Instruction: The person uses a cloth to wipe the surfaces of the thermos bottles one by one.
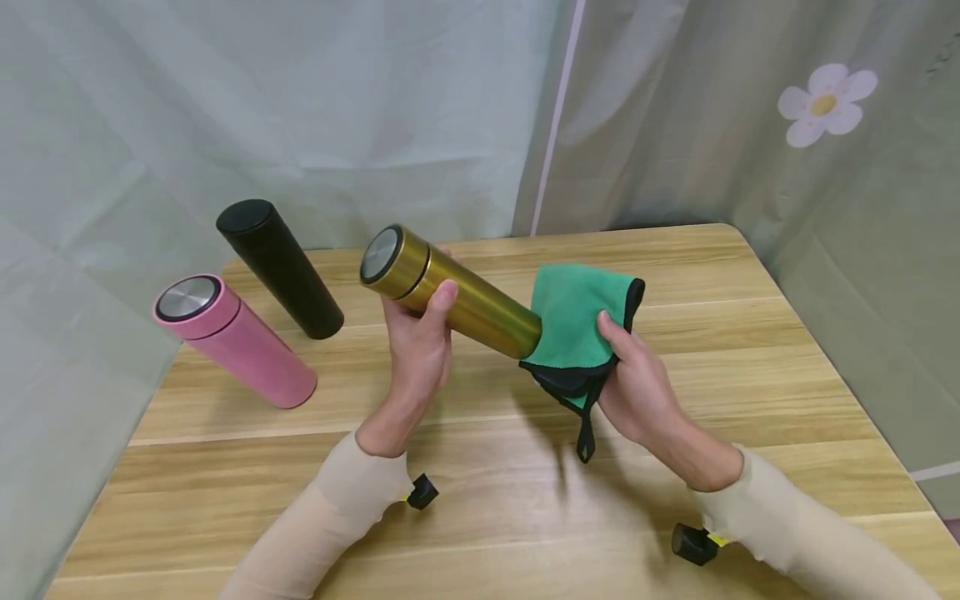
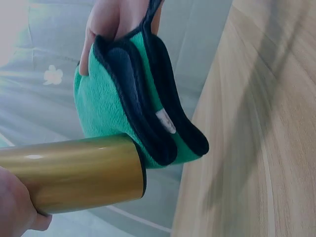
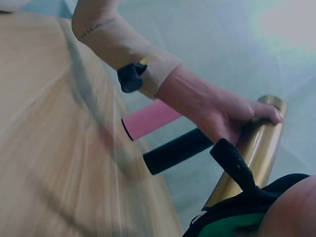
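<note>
Bottle, gold and tilted, is held above the table; the left hand grips it below the lid, apparently so its lower end is free to meet the green cloth gripped in the right hand. The pink bottle and black bottle stand leftward, seemingly leaving both hands room.

Gold flask: smooth, glossy, metallic; its lid disc brushed-looking metal
Green cloth: fuzzy, matt pile with smoother black fabric edging
Pink flask: smooth satin coating; its lid top shiny metal
Black flask: smooth, matt
Table: wood-grained, smooth, with a soft sheen
Backdrop sheet: creased, thin, faintly shiny
Sleeves: matt, smooth cloth
</note>
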The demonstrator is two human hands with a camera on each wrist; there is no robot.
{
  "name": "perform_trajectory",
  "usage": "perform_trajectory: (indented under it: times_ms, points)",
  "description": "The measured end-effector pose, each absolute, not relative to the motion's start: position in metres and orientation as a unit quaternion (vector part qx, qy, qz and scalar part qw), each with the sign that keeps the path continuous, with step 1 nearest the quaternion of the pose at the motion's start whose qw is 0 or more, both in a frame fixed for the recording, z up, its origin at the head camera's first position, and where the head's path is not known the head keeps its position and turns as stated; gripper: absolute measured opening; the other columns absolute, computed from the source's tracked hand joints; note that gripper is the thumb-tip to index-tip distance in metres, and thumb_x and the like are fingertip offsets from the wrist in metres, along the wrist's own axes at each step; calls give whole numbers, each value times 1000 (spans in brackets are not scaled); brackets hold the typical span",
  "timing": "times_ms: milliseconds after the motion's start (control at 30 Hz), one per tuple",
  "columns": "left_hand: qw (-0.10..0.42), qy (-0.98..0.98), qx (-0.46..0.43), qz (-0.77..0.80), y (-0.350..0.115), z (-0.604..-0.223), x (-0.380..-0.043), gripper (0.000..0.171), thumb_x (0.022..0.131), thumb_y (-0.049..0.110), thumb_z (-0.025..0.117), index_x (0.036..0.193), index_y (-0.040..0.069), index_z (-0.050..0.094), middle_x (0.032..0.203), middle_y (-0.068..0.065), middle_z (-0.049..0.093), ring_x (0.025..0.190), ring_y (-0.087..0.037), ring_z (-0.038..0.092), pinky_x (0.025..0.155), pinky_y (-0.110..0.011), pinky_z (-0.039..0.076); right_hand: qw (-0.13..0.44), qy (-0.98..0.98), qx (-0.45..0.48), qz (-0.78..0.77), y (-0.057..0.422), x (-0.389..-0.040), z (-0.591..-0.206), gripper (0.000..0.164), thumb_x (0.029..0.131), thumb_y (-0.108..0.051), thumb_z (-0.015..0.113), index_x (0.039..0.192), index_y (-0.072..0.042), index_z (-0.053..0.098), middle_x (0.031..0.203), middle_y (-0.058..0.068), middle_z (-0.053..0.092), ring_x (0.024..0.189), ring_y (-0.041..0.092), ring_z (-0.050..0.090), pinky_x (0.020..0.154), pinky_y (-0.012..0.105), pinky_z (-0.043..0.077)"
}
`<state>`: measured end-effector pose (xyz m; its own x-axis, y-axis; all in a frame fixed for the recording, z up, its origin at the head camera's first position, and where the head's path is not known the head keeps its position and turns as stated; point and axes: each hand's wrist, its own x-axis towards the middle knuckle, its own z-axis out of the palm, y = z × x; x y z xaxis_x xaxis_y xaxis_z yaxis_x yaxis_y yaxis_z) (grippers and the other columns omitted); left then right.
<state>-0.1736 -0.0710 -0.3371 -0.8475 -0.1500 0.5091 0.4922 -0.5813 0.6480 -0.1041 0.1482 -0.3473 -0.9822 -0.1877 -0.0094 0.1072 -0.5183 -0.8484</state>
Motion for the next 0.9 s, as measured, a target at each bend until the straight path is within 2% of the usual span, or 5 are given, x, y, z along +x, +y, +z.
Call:
perform_trajectory:
  times_ms: [233, 400, 500, 600, 900]
  points:
    - [166, -429, -222, -860, -72, -337, -168, 56, 86, 0, 66, 136, 16, 47, 121, -14, 56, 112, -30, 59, 95, -41, 51, 107, 463, -35, -879, 148, -120, -350, 42, 114, -35, 36, 151, -15, 35, 150, 1, 44, 134, 14, 45, 111, 29, 40]
    - [169, -420, -241, -859, -72, -336, -168, 53, 86, 1, 67, 134, 15, 49, 121, -14, 57, 113, -31, 59, 96, -42, 51, 132, 455, -27, -880, 142, -128, -355, 39, 114, -36, 37, 145, -14, 40, 139, -2, 51, 124, 11, 50, 106, 27, 42]
    - [177, -398, -243, -866, -70, -334, -169, 52, 86, 6, 75, 132, 13, 50, 120, -14, 59, 113, -32, 58, 97, -43, 49, 145, 450, -22, -881, 138, -131, -358, 33, 113, -35, 39, 137, -13, 44, 125, -3, 56, 114, 11, 54, 101, 29, 46]
    - [186, -373, -242, -876, -69, -331, -169, 59, 84, 15, 86, 131, 12, 51, 118, -15, 60, 113, -33, 58, 100, -44, 48, 161, 446, -27, -880, 136, -133, -360, 28, 113, -32, 39, 133, -12, 45, 120, -1, 57, 111, 13, 56, 100, 32, 48]
    - [202, -353, -232, -883, -69, -325, -165, 74, 77, 23, 94, 134, 13, 48, 120, -17, 58, 115, -36, 58, 103, -47, 48, 186, 454, -60, -870, 136, -134, -363, 24, 113, -17, 37, 135, -9, 45, 127, 4, 53, 117, 18, 55, 103, 33, 48]
